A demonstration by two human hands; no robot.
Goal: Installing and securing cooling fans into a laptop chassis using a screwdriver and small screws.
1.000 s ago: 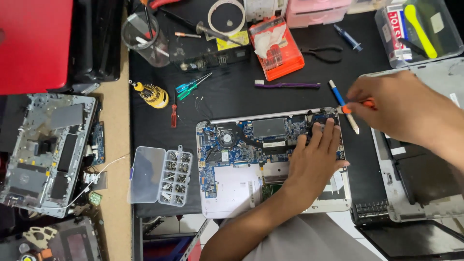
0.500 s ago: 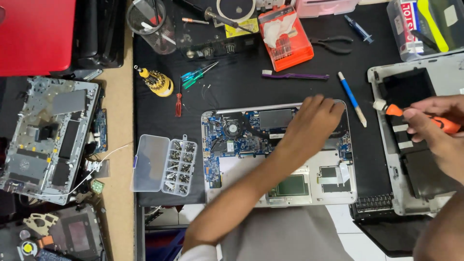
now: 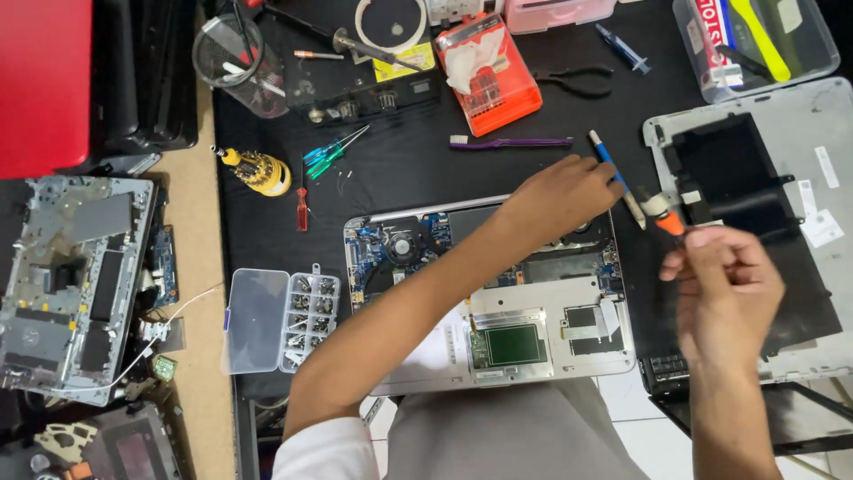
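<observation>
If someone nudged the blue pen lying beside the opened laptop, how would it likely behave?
The blue pen is slim and round-bodied, so it would probably roll or spin on the smooth black mat. It looks stiff and light, likely easy to pinch. It lies right beside the left hand, so a small brush may shift it.

Left hand (image 3: 558,197) flat, right hand (image 3: 724,293) curled.

A single head-worn camera looks almost straight down from close above the black work mat (image 3: 418,169). The opened laptop (image 3: 533,311) sits centre-near, a red laptop lid (image 3: 44,80) far left, a grey bottom cover (image 3: 800,178) right.
</observation>
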